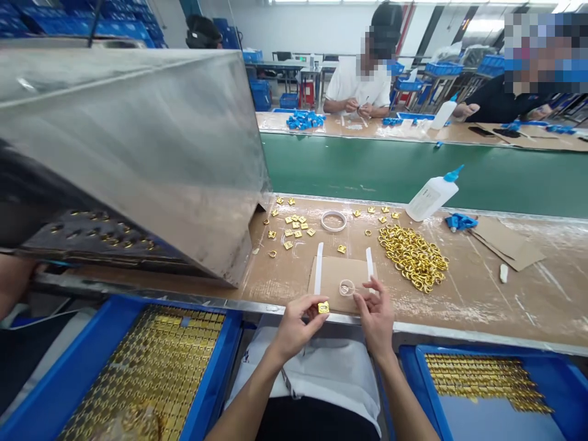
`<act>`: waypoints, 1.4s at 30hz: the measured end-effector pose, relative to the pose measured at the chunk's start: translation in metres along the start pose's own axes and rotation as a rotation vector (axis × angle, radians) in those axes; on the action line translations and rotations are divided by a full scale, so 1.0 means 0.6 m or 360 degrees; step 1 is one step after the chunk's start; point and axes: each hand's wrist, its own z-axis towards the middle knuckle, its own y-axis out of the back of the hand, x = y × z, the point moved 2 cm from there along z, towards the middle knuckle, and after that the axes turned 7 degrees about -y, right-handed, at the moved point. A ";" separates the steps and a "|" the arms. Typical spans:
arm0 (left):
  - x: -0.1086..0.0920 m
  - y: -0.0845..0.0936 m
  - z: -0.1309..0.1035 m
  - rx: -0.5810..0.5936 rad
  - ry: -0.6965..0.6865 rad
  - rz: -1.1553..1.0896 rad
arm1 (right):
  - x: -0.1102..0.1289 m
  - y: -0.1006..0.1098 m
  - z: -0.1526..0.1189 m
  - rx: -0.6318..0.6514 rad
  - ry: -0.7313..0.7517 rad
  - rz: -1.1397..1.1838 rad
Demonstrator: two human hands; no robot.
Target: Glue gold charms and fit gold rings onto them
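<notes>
My left hand [298,324] pinches a small square gold-coloured piece [323,307] between thumb and fingers, just above the table's near edge. Beside a small clear round dish [346,288], my right hand [377,315] has its thumb and fingers curved and apart, with nothing visible in them. Tiny bits lie in the dish, too small to name. Under it is a cardboard sheet [335,269] with white tape strips at both sides. Several similar gold pieces [296,225] are scattered farther back, and a pile of gold rings [413,257] lies right of my right hand.
A metal hood [151,147] stands at left. Behind the cardboard lies a tape roll [334,222]; farther right is a tilted white bottle [432,197]. Blue trays [229,349] of gold parts flank my lap. Across the green belt [335,162], other people sit at work.
</notes>
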 end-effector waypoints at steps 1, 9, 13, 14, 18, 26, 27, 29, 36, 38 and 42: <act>-0.010 0.008 -0.005 -0.0038 -0.0038 0.0011 | 0.011 0.004 -0.008 -0.0082 -0.0013 0.0029; -0.074 0.044 -0.055 -0.0177 -0.0216 0.0057 | 0.138 -0.041 -0.094 0.0930 -0.0370 0.0288; -0.091 0.049 -0.082 -0.0215 -0.0288 0.0034 | 0.145 -0.058 -0.109 0.1187 -0.0556 0.0404; -0.093 0.048 -0.088 -0.0221 -0.0297 0.0043 | 0.144 -0.060 -0.112 0.1258 -0.0579 0.0429; -0.090 0.044 -0.106 -0.0246 -0.0312 0.0079 | 0.140 -0.055 -0.123 0.1362 -0.0652 0.0473; -0.045 0.058 -0.125 -0.0150 0.0023 -0.0964 | 0.138 -0.072 -0.138 0.1527 -0.0857 0.0434; -0.039 0.062 -0.130 -0.0186 0.0029 -0.1062 | 0.137 -0.080 -0.140 0.1567 -0.0866 0.0411; -0.031 0.071 -0.140 -0.0284 -0.0004 -0.1199 | 0.137 -0.101 -0.144 0.1655 -0.0891 0.0378; -0.016 0.132 -0.187 -0.0759 -0.0160 -0.1405 | 0.150 -0.211 -0.182 0.2049 -0.1058 0.0416; -0.014 0.163 -0.202 -0.0901 -0.0148 -0.1465 | 0.153 -0.246 -0.193 0.2146 -0.1078 0.0377; -0.011 0.241 -0.233 -0.1333 -0.0047 -0.1492 | 0.189 -0.327 -0.186 0.2182 -0.0629 0.0166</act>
